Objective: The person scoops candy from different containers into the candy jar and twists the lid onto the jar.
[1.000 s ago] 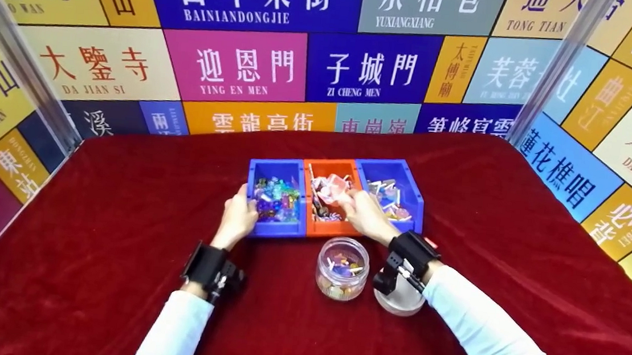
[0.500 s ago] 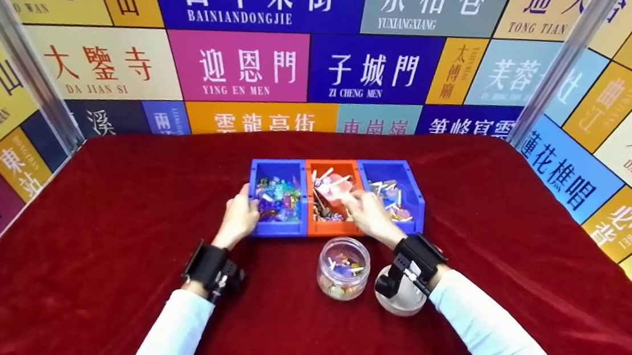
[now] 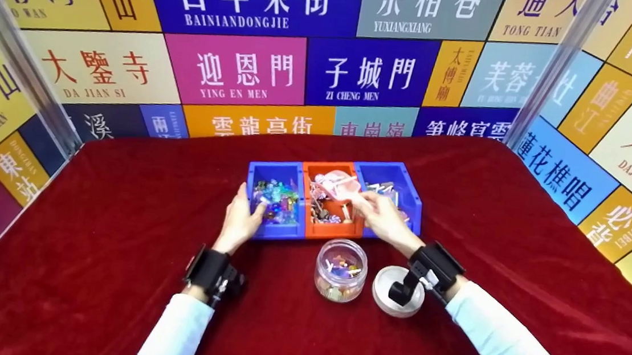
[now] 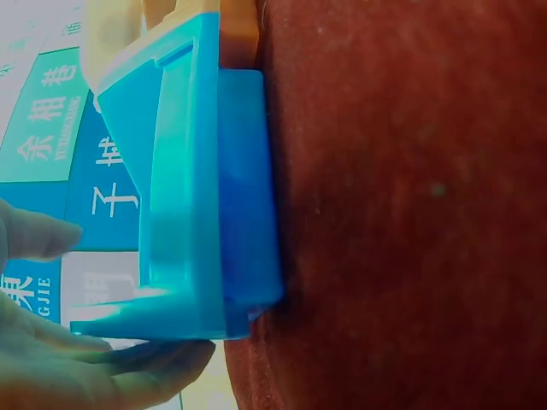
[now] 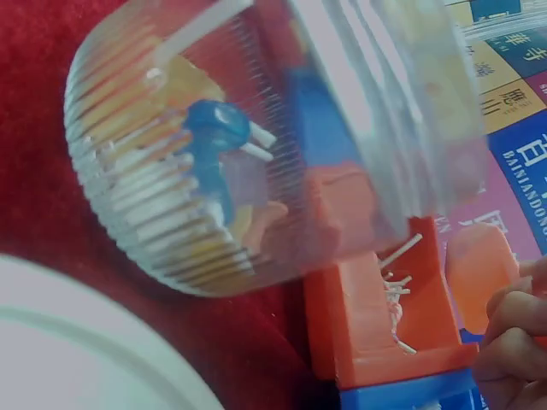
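Observation:
My right hand (image 3: 386, 217) pinches the handle of a translucent pink scoop (image 3: 345, 188). The scoop is over the orange bin (image 3: 331, 234), which holds several small white-sticked lollipop-like pieces (image 3: 321, 217). In the right wrist view, curled fingers (image 5: 511, 342) grip the scoop (image 5: 479, 275). At the left blue bin (image 3: 270, 232), my left hand (image 3: 239, 221) lies along the outer side wall, its thumb raised over the bin. Extended fingers (image 4: 162, 376) touch that wall in the left wrist view, while the thumb stands apart from it. Colourful translucent beads (image 3: 277, 197) fill this bin.
A clear jar (image 3: 339, 285) with mixed small pieces stands open in front of the bins. Right of it lies a whitish round lid (image 3: 388, 305), partly behind the wrist camera. Another blue bin (image 3: 414, 200) adjoins the orange one. Red cloth (image 3: 133, 241) covers the table.
My right hand has shifted slightly right and toward me, still holding the scoop over the orange bin. My left thumb has lifted and spread inward from the wall.

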Motion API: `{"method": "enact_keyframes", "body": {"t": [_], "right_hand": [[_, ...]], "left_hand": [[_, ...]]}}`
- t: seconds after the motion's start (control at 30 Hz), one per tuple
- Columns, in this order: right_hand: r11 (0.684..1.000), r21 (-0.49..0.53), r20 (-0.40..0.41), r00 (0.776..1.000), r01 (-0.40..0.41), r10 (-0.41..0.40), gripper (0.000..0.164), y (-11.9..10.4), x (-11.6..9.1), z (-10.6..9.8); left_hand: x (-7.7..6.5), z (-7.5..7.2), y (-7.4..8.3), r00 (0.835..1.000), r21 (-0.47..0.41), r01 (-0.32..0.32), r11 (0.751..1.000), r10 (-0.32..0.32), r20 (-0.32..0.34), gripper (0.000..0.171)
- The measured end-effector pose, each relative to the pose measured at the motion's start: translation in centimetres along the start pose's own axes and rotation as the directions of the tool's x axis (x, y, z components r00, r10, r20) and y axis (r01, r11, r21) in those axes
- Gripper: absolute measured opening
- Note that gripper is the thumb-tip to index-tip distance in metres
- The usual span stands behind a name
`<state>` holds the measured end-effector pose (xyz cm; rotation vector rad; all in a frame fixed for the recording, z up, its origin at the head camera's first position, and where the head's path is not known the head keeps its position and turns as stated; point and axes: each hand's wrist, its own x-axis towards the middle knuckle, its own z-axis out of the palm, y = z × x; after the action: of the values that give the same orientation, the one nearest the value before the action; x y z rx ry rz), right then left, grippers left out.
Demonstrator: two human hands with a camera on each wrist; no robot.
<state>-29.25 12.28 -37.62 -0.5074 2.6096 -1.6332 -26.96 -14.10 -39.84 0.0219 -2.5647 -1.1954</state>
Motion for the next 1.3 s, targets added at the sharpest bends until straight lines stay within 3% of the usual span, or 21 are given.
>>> {"method": "enact_keyframes", "body": {"t": [0.1, 0.23, 0.4, 0.47, 0.57, 0.67, 0.77, 0.9, 0.97, 1.03, 1.1, 1.2, 1.3], "right_hand": [[0.999, -0.011, 0.011, 0.999, 0.044, -0.044, 0.033, 0.0, -0.4, -0.8], [0.991, -0.073, -0.011, 0.994, 0.111, -0.112, 0.030, -0.1, -1.0, -1.7], [0.989, -0.057, -0.025, 0.991, 0.133, -0.134, 0.028, -0.5, -1.8, -2.7], [0.991, -0.030, -0.026, 0.991, 0.128, -0.128, 0.028, -0.6, -2.1, -3.0], [0.992, -0.001, -0.017, 0.991, 0.130, -0.130, 0.028, -0.7, -2.7, -3.6], [0.990, 0.025, 0.012, 0.990, 0.141, -0.142, 0.026, -0.9, -3.3, -4.2], [0.988, 0.035, 0.053, 0.987, 0.151, -0.152, 0.023, -1.1, -3.9, -4.7], [0.986, -0.004, 0.084, 0.982, 0.168, -0.167, 0.019, -1.0, -4.7, -5.2], [0.985, -0.017, 0.105, 0.980, 0.170, -0.167, 0.018, -0.8, -5.0, -5.5], [0.984, -0.019, 0.134, 0.976, 0.176, -0.172, 0.018, -0.5, -5.3, -5.8], [0.983, -0.014, 0.169, 0.969, 0.186, -0.181, 0.019, -0.3, -5.5, -6.1], [0.977, -0.007, 0.225, 0.952, 0.213, -0.206, 0.018, 0.0, -5.9, -6.5], [0.976, -0.003, 0.272, 0.939, 0.218, -0.209, 0.017, -0.2, -6.3, -6.8]], "left_hand": [[-0.2, 0.1, 0.2, 1.000, -0.024, -0.006, 1.000, 0.005, -0.027, 0.064], [-0.3, 0.4, 0.5, 0.991, -0.057, -0.086, 0.995, 0.079, -0.108, 0.063], [-0.4, 0.8, 1.2, 0.946, -0.093, -0.236, 0.967, 0.207, -0.249, 0.057], [-0.6, 0.9, 1.7, 0.932, -0.105, -0.285, 0.953, 0.249, -0.264, 0.056], [-1.0, 1.1, 2.4, 0.922, -0.121, -0.337, 0.934, 0.301, -0.241, 0.057], [-1.5, 1.2, 3.1, 0.921, -0.138, -0.368, 0.920, 0.340, -0.191, 0.058], [-1.9, 1.3, 3.6, 0.929, -0.183, -0.367, 0.912, 0.352, -0.111, 0.058], [-2.5, 1.4, 3.8, 0.938, -0.303, -0.306, 0.903, 0.340, 0.065, 0.060], [-2.9, 1.4, 3.9, 0.928, -0.350, -0.265, 0.899, 0.336, 0.163, 0.063], [-3.3, 1.5, 4.0, 0.905, -0.370, -0.235, 0.899, 0.341, 0.254, 0.066], [-3.6, 1.5, 4.0, 0.872, -0.364, -0.228, 0.903, 0.355, 0.336, 0.070], [-4.1, 1.6, 4.4, 0.808, -0.375, -0.224, 0.900, 0.386, 0.444, 0.076], [-4.9, 1.0, 5.7, 0.747, -0.397, -0.216, 0.892, 0.413, 0.521, 0.079]]}}
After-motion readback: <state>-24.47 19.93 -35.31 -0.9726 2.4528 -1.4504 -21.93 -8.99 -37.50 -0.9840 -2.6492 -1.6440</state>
